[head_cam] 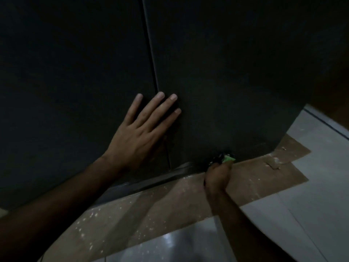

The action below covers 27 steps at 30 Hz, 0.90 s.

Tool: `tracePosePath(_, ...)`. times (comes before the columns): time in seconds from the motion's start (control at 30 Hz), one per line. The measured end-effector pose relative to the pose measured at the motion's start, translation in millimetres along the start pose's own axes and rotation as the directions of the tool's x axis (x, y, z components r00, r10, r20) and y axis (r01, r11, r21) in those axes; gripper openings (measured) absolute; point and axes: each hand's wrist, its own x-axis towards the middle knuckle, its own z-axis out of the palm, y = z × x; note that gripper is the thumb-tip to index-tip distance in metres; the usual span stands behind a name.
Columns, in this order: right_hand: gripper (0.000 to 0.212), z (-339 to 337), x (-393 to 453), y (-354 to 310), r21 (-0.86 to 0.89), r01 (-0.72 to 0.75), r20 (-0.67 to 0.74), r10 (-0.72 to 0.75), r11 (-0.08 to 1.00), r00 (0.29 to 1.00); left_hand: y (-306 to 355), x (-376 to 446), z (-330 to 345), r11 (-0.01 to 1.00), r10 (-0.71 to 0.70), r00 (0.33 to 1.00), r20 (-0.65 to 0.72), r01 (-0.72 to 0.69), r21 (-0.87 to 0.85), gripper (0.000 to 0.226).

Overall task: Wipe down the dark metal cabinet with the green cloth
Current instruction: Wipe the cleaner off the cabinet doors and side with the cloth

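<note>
Two hands work against the dark metal cabinet (pixel 226 82), which fills the upper two thirds of the frame. Left hand (pixel 139 133), centre-left: fingers straight and spread, palm flat on the cabinet doors across the vertical seam (pixel 151 53). Right hand (pixel 217 176), lower centre-right: fingers curled around the green cloth (pixel 228 158), holding it at the cabinet's bottom edge, where the door meets the floor. Brown speckled floor strip (pixel 170 201) runs along the cabinet base; pale tiles (pixel 311 205) occupy the lower right.
</note>
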Motion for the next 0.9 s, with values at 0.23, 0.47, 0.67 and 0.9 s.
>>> tracePosePath(0.23,0.062,41,-85,-17,0.142,0.200,0.144,-0.220,0.969,0.965,2,-39,-3,0.978,-0.209,0.977,-0.035,0.210,0.014,0.062)
tracePosePath(0.47,0.052,22,-55,-23,0.284,0.050,0.057,-0.069,0.958,0.996,-27,-87,-20,0.976,-0.201,0.979,0.034,0.198,0.090,0.077)
tracePosePath(0.67,0.053,89,-131,-35,0.256,0.190,0.266,-0.258,0.948,0.929,-35,-90,-27,0.985,-0.171,0.985,0.003,0.170,0.030,0.066)
tracePosePath(0.9,0.061,79,-119,-37,0.246,0.106,0.170,-0.151,0.963,0.974,-75,-138,-57,0.960,-0.270,0.962,-0.026,0.271,0.068,0.064)
